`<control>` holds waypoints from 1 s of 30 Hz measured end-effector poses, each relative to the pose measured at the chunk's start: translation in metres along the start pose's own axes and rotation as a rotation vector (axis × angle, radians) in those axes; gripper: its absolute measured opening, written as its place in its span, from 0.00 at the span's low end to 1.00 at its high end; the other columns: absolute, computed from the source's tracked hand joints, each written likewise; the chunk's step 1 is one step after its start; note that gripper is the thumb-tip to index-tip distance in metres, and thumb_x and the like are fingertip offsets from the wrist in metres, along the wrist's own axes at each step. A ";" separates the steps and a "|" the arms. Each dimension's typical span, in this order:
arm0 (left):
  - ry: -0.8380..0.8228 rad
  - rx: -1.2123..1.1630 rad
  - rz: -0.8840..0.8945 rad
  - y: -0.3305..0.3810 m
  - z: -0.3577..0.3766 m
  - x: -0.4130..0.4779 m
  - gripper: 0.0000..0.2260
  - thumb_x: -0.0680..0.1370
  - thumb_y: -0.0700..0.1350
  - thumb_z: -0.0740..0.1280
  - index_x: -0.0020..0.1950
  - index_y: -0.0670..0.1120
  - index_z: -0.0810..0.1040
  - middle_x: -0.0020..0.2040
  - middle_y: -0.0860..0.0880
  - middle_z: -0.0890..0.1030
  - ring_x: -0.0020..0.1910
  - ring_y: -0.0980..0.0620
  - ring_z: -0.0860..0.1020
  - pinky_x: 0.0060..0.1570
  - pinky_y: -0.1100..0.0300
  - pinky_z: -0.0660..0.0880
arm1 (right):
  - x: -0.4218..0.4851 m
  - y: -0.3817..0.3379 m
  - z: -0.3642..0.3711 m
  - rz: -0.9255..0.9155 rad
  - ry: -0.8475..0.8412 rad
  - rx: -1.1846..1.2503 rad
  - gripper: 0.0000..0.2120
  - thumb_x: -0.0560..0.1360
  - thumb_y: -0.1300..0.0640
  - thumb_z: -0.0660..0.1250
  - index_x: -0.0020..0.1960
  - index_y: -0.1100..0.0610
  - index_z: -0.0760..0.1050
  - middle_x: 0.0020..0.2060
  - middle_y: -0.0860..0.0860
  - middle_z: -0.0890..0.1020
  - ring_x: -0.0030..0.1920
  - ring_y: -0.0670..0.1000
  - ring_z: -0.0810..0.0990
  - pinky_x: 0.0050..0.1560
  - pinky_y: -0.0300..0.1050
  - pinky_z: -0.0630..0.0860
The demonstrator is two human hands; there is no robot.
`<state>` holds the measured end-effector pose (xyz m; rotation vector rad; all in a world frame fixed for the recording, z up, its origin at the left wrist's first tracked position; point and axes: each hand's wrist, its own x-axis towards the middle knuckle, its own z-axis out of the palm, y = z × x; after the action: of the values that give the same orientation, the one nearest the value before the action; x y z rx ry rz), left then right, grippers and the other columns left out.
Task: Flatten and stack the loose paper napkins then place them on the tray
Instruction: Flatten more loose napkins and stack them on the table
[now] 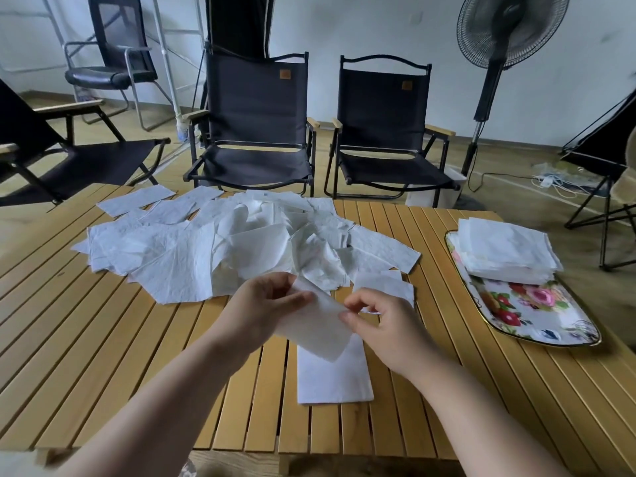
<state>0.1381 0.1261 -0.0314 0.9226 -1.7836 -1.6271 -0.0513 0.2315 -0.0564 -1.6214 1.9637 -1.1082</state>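
Left hand (265, 304) and right hand (382, 325): both hands pinch one thin white paper napkin (316, 325) by its top edge, left of the one floral gold-rimmed tray (537, 315). One flat white folded napkin (334, 376) lies under it on the slatted wooden desk (103, 339). One loose crumpled napkin heap (241, 242), sheets uncountable, lies further left of the tray. One neat napkin stack (506, 249) sits on the tray's far end.

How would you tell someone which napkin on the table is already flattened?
Start at the slatted wooden table and look to its near side, just below the left hand and right hand. The napkin lies there smooth and rectangular, alone on the slats, unlike the crumpled pile behind and the stack on the tray.
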 end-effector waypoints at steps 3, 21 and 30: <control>0.100 -0.001 0.004 -0.006 0.000 0.004 0.14 0.72 0.47 0.76 0.56 0.51 0.79 0.49 0.55 0.82 0.47 0.55 0.80 0.39 0.70 0.74 | 0.001 -0.006 -0.006 -0.050 0.006 0.049 0.05 0.79 0.56 0.69 0.46 0.47 0.78 0.42 0.40 0.82 0.48 0.43 0.80 0.53 0.36 0.75; -0.267 0.731 -0.265 -0.038 0.003 0.020 0.09 0.80 0.52 0.68 0.52 0.47 0.83 0.38 0.53 0.82 0.33 0.61 0.78 0.34 0.69 0.74 | 0.009 0.023 -0.002 0.518 -0.309 -0.126 0.14 0.74 0.42 0.72 0.43 0.53 0.80 0.35 0.49 0.83 0.31 0.47 0.78 0.33 0.41 0.72; -0.029 0.922 -0.105 -0.026 -0.006 0.010 0.12 0.80 0.56 0.65 0.60 0.52 0.77 0.48 0.55 0.80 0.40 0.59 0.76 0.37 0.64 0.73 | 0.021 0.075 -0.023 0.579 0.112 -0.428 0.10 0.77 0.52 0.72 0.56 0.51 0.76 0.58 0.49 0.74 0.52 0.51 0.76 0.46 0.45 0.78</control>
<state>0.1394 0.1135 -0.0572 1.3804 -2.5800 -0.8051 -0.1230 0.2224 -0.0945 -1.0390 2.6394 -0.5871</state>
